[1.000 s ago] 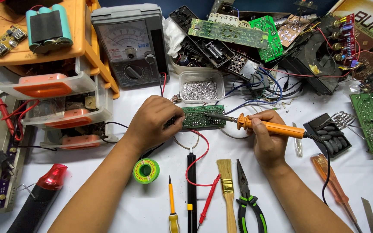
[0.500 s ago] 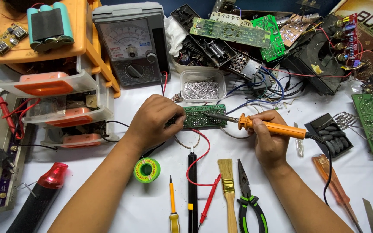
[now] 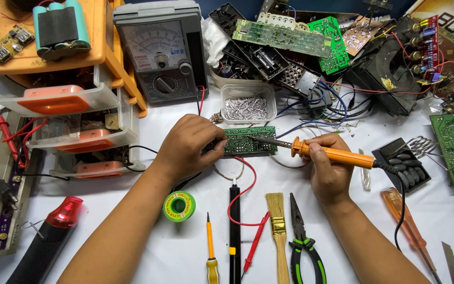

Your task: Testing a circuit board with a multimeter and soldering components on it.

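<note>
A small green circuit board [image 3: 253, 141] lies on the white table [image 3: 148, 236] in the middle of the head view. My left hand [image 3: 187, 144] grips its left end, fingers curled over the edge. My right hand [image 3: 332, 168] holds an orange-handled soldering iron [image 3: 332, 154] like a pen. The iron's metal tip rests on the board's top face near its middle. A black cord runs from the handle off to the right.
An analog multimeter [image 3: 161, 50] and orange drawers [image 3: 74, 100] stand at the back left. Scrap boards [image 3: 285, 37] pile at the back. A clear tub of solder bits [image 3: 247, 105], solder spool [image 3: 179, 206], brush [image 3: 277, 231], pliers [image 3: 303, 242], screwdrivers [image 3: 211, 247] lie near.
The iron's tip has shifted slightly along the board. Both hands stay in nearly the same place.
</note>
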